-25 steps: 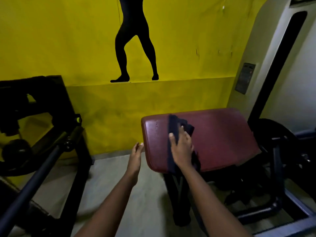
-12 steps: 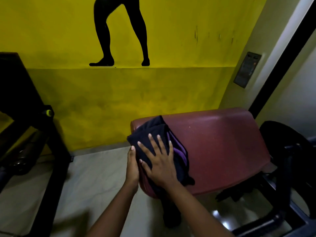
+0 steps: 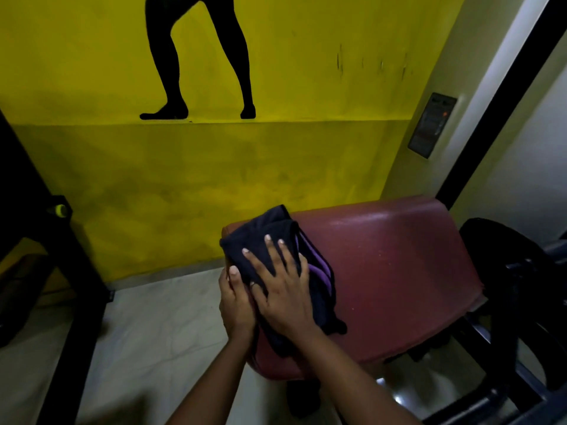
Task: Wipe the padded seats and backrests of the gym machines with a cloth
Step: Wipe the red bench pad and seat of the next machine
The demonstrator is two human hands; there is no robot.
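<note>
I see the right hand (image 3: 283, 289) spread flat, fingers splayed, pressing the dark cloth (image 3: 276, 240) onto the left end of the maroon padded seat (image 3: 399, 271), much as half a second ago. The left hand (image 3: 234, 302) now cups the pad's left edge, thumb touching the cloth; a second ago it hung clear. The yellow wall (image 3: 153, 179) looms closer.

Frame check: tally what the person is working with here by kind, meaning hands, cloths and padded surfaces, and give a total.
Hands: 2, the left hand at the pad's left edge and the right hand flat on the cloth
Cloths: 1, the dark cloth with purple folds
Padded surfaces: 1, the maroon pad
Total: 4
</note>
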